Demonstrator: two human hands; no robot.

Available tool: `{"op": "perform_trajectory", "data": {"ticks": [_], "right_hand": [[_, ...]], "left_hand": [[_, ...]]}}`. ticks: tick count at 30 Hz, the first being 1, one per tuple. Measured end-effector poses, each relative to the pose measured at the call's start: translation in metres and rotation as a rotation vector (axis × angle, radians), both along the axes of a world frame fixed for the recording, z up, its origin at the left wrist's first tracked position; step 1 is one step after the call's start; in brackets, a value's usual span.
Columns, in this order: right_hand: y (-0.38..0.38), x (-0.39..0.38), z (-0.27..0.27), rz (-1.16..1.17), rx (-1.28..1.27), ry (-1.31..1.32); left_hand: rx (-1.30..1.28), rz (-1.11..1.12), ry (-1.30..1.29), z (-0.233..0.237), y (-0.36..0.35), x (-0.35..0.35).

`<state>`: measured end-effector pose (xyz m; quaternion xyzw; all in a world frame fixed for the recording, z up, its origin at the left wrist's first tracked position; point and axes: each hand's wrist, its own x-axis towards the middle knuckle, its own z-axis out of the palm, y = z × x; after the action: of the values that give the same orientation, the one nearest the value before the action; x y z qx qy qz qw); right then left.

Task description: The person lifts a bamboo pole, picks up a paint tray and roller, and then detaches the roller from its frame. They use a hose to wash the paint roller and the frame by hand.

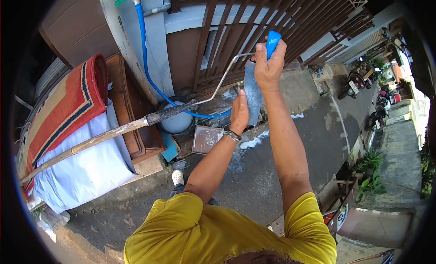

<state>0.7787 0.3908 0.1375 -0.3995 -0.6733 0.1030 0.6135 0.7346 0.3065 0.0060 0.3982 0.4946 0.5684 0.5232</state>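
Note:
A paint roller (253,95) with a worn grey-blue sleeve is held up in front of me. Its bent metal rod runs left into a long bamboo pole (91,142) with a dark wrapped end. My left hand (240,113), with a bracelet at the wrist, is closed against the sleeve's left side; some fingers are hidden. Near the sleeve's top, my right hand (269,66) is closed around a blue handle (272,44). The far end of that blue-handled tool is hidden.
A grey-white bucket (177,118), a blue hose (146,59) and a shallow tray (207,139) are beyond my hands. Left, a rolled red rug (68,109) and white sheeting (84,166) lie by brown wooden furniture (131,105). A slatted gate (236,32) stands ahead; motorcycles (356,84) are parked right.

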Motion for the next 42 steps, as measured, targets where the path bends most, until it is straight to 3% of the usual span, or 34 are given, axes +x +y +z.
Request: {"op": "perform_trajectory", "data": {"ticks": [3,4,9,14,16,18,21,23,27,30,33,34,35,37,38,41,42], "right_hand": [[-0.004,-0.002,0.001,0.034,0.001,0.057],[-0.005,-0.002,0.002,0.059,-0.027,0.078],[-0.002,0.005,-0.009,0.063,-0.062,0.087],[-0.005,0.008,-0.009,0.058,-0.048,0.001],[-0.017,0.008,-0.003,0.135,-0.205,0.109],[-0.013,0.014,-0.002,0.199,-0.282,0.043],[-0.024,0.008,0.013,0.286,-0.35,0.097],[-0.027,0.0,0.017,0.183,-0.149,-0.006],[-0.04,-0.008,0.013,0.089,-0.207,-0.005],[-0.05,-0.004,0.018,0.118,-0.268,-0.151],[-0.049,0.0,0.018,0.013,-0.363,-0.133],[-0.05,0.004,0.026,0.007,-0.429,-0.21],[-0.048,0.008,0.029,0.102,-0.396,-0.189],[-0.037,0.005,0.026,0.11,-0.259,-0.146],[-0.043,0.004,0.046,0.274,-0.613,0.074],[-0.007,0.017,0.028,0.506,-0.756,0.595],[-0.004,0.03,0.028,0.577,-0.764,0.642]], "left_hand": [[0.13,0.061,0.108,-0.004,0.013,0.0],[0.282,0.102,0.091,-0.001,0.016,0.0],[0.481,-0.054,-0.186,0.017,0.021,-0.008],[0.409,-0.036,-0.147,0.025,0.024,-0.01],[0.334,-0.096,-0.207,0.022,0.031,-0.007],[0.345,-0.164,-0.293,0.019,0.043,-0.012],[0.303,-0.2,-0.239,0.033,0.051,-0.017],[0.327,-0.129,-0.168,0.028,0.064,-0.012],[0.279,-0.258,-0.282,0.003,0.081,-0.015],[0.187,-0.306,-0.362,0.001,0.082,-0.019],[0.09,-0.345,-0.438,0.003,0.082,-0.025],[0.124,-0.298,-0.246,0.014,0.076,-0.023],[0.142,-0.219,-0.045,0.028,0.066,-0.02],[0.286,-0.163,-0.182,0.028,0.064,-0.01],[0.329,-0.105,-0.275,0.023,0.063,-0.008],[0.308,-0.155,-0.351,0.019,0.073,-0.013],[0.273,-0.189,-0.324,0.025,0.067,-0.018]]}}
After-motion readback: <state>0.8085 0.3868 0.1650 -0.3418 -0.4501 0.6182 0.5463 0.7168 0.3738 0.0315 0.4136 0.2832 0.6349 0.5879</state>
